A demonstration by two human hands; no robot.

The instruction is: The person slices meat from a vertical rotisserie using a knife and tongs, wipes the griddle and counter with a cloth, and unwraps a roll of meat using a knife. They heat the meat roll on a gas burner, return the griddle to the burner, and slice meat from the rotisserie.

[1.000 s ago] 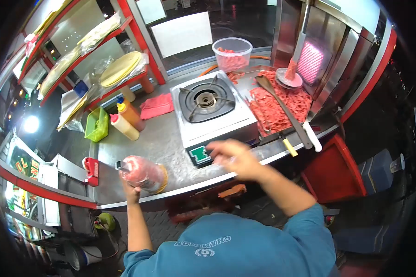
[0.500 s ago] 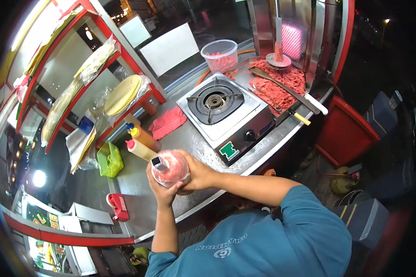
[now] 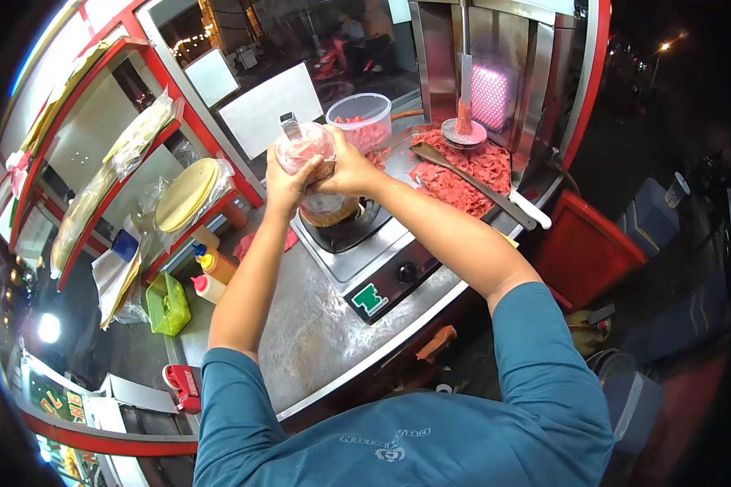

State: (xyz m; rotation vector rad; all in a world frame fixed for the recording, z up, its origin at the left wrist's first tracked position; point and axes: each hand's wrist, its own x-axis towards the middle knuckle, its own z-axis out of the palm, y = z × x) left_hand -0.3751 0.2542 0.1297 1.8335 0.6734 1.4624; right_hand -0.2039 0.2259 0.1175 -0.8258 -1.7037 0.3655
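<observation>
Both of my hands grip a round, pink plastic-wrapped meat roll (image 3: pixel 304 146) with a square metal tube sticking out of its top. My left hand (image 3: pixel 286 185) is wrapped around its near left side. From the right, my right hand (image 3: pixel 351 169) closes around it, the thumbs close together in front. Below my hands, a pale brown rounded part (image 3: pixel 331 209) shows over the burner; I cannot tell whether it belongs to the roll. Under it stands the steel gas stove (image 3: pixel 321 258), its burner largely hidden.
A clear tub (image 3: pixel 378 108) of pink meat stands behind the stove. Red meat strips (image 3: pixel 483 174) lie beneath a vertical spit (image 3: pixel 465 81), with a wooden spatula (image 3: pixel 455 166) and a knife (image 3: pixel 536 213) across them. Flatbreads (image 3: pixel 185 197), sauce bottles (image 3: pixel 209 287) and a green basket (image 3: pixel 170 304) are at left.
Both hands have carried the meat roll from the front of the counter forward, up over the stove. My arms are stretched farther out, and the view has shifted slightly.
</observation>
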